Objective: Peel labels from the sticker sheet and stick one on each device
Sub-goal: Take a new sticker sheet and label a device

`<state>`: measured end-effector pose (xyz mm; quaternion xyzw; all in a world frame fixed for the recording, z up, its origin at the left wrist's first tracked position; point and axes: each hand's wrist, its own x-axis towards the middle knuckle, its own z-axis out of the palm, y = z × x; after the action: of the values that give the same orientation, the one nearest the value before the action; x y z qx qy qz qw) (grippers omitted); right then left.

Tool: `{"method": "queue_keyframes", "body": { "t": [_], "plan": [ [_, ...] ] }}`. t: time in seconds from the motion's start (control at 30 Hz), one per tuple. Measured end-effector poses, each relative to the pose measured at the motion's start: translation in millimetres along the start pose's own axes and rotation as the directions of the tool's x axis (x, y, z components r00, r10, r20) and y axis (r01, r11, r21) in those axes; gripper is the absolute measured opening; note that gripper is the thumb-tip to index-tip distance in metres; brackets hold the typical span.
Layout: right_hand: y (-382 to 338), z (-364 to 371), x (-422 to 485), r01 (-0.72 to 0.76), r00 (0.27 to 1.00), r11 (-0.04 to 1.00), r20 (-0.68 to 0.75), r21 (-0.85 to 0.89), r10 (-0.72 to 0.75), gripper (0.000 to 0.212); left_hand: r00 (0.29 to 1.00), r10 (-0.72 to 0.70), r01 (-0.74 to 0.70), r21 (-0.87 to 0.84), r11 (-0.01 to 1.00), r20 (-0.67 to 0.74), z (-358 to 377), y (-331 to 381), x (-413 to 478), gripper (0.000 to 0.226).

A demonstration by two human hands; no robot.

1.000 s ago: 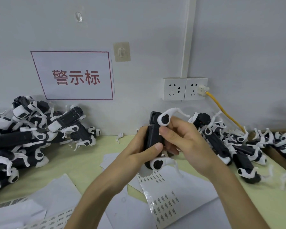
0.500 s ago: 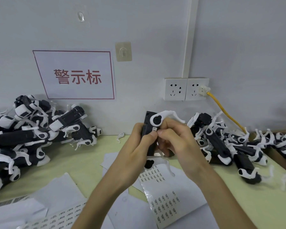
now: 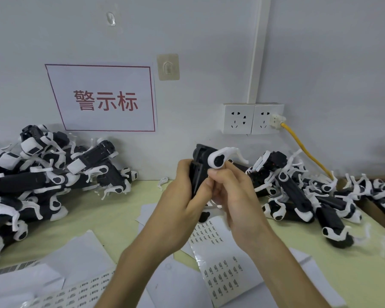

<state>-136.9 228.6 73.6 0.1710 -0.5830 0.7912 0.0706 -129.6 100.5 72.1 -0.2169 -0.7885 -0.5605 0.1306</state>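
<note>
The left grip [image 3: 182,203] is clasped round a black device [image 3: 199,156] with a white clip, holding it upright above the bench [image 3: 111,218]. The right grip [image 3: 238,196] pinches the device's front just under the clip, thumb tip touching the left thumb. Whether a label sits beneath the fingers cannot be told. The sticker sheet [image 3: 222,270] lies flat on the bench below both wrists. More devices lie piled at left [image 3: 53,178] and right [image 3: 298,192].
</note>
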Motion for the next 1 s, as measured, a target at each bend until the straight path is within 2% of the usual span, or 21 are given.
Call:
{"method": "queue_keyframes", "body": {
  "t": [0.2,0.37,0.47,0.53,0.63,0.7,0.77,0.87,0.93,1.0],
  "plan": [
    [0.8,-6.5,1.2,0.01,0.999,1.0,0.049,-0.02,-0.009,0.024,1.0,-0.006,0.006,-0.046,0.999,0.005,-1.9,-2.6,0.2,0.04],
    [0.0,-4.8,2.1,0.027,0.999,0.999,0.042,-0.019,-0.026,0.028,1.0,0.011,-0.01,-0.081,0.997,0.01,-3.9,-4.0,1.3,0.019],
    [-2.0,-6.4,1.6,0.063,0.994,0.997,0.096,-0.051,-0.058,0.031,1.0,-0.007,0.007,-0.133,0.991,0.001,-4.5,-3.8,1.4,0.014],
    [-5.0,-8.5,0.9,0.107,0.985,0.992,0.145,-0.063,-0.097,0.03,0.999,-0.042,0.043,-0.154,0.987,0.015,-5.2,-3.0,-0.1,0.011],
    [-6.9,-11.1,1.7,0.131,0.979,0.984,0.174,-0.121,-0.109,0.026,0.989,-0.143,0.15,-0.198,0.969,0.049,-4.2,-4.4,4.9,0.018],
    [-6.5,-12.6,2.9,0.142,0.979,0.974,0.173,-0.176,-0.111,0.022,0.978,-0.207,0.201,-0.265,0.943,0.009,-3.8,-8.9,12.5,0.016],
    [-6.6,-14.5,4.1,0.133,0.98,0.956,0.18,-0.262,-0.087,0.019,0.97,-0.242,0.227,-0.343,0.911,-0.001,-4.9,-10.7,14.8,0.02],
    [-10.0,-21.4,4.4,0.073,0.96,0.906,0.274,-0.416,0.048,0.019,0.973,-0.23,0.219,-0.347,0.912,0.011,-8.5,-14.7,8.0,0.053],
    [-16.7,-28.8,4.1,0.058,0.929,0.863,0.344,-0.502,0.137,0.017,0.968,-0.252,0.24,-0.29,0.927,-0.006,-11.2,-17.9,6.6,0.046],
    [-24.2,-36.8,4.1,0.07,0.918,0.876,0.375,-0.477,0.131,0.017,0.958,-0.285,0.283,-0.231,0.931,0.026,-12.7,-20.7,7.9,0.033]
  ]
}}
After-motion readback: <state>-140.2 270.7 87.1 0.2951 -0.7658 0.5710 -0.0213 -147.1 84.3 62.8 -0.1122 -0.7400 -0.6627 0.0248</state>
